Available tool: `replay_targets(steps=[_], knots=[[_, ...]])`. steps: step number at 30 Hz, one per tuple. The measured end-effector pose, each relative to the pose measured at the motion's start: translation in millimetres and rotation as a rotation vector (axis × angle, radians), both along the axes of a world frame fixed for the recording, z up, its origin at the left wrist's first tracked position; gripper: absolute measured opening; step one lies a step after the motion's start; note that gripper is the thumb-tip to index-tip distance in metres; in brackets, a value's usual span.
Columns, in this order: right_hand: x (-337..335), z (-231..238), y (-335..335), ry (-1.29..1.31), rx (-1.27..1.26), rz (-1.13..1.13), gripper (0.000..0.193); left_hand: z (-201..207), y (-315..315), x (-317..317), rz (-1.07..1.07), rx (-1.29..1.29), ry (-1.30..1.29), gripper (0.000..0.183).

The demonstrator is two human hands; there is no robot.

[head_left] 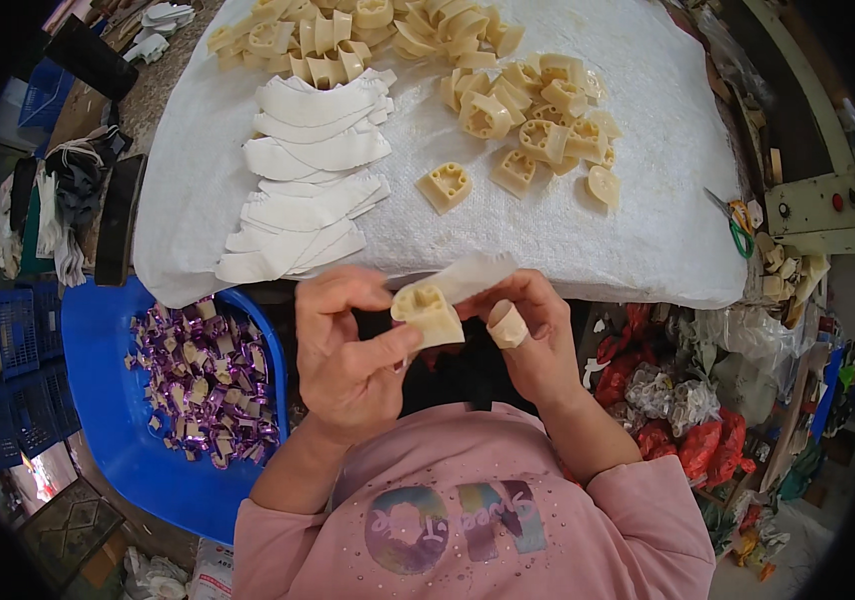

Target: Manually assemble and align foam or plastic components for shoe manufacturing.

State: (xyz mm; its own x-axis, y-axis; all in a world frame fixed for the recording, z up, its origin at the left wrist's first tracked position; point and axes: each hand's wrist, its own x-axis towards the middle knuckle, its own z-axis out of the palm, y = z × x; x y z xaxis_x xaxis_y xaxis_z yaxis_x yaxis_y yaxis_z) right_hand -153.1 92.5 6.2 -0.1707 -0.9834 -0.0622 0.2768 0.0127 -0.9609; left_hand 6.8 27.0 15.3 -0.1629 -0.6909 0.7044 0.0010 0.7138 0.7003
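My left hand (343, 350) pinches a cream plastic shoe heel (430, 318), D-shaped and hollow, tilted so its open end shows. A curved white strip (476, 277) rises behind the heel toward my right hand (533, 335), whose curled fingers grip it. Whether the strip touches the heel, I cannot tell. On a digit of the right hand sits a beige finger cot (508, 326). Beyond my hands, overlapping white strips (313, 200) lie in a column on the table. Loose heels (543, 140) are heaped to the right of them, and one heel (445, 187) lies apart, closer to me.
A white woven sheet (638, 245) covers the table. At lower left stands a blue basin (98, 400) of purple-and-cream pieces (210, 385). Green-handled scissors (738, 230) lie at the table's right edge. Red and clear plastic bags (713, 445) crowd the lower right.
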Motion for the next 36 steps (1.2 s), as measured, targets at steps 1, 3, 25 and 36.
replay_targets(steps=[1, 3, 25, 36], knots=[[3, 1, 2, 0.001, 0.003, -0.004, 0.020, 1, 3, -2, -0.079, 0.045, 0.012, 0.030], [7, 3, 3, -0.261, 0.016, -0.056, 0.022, -2, 5, -1, -0.208, 0.043, -0.035, 0.025], [-32, 15, -14, 0.081, 0.026, 0.229, 0.031, 1, 7, -3, -0.285, 0.305, -0.178, 0.013], [-29, 9, -26, -0.004, 0.063, 0.408, 0.032, 3, 8, -10, -0.343, 0.114, -0.279, 0.017]])
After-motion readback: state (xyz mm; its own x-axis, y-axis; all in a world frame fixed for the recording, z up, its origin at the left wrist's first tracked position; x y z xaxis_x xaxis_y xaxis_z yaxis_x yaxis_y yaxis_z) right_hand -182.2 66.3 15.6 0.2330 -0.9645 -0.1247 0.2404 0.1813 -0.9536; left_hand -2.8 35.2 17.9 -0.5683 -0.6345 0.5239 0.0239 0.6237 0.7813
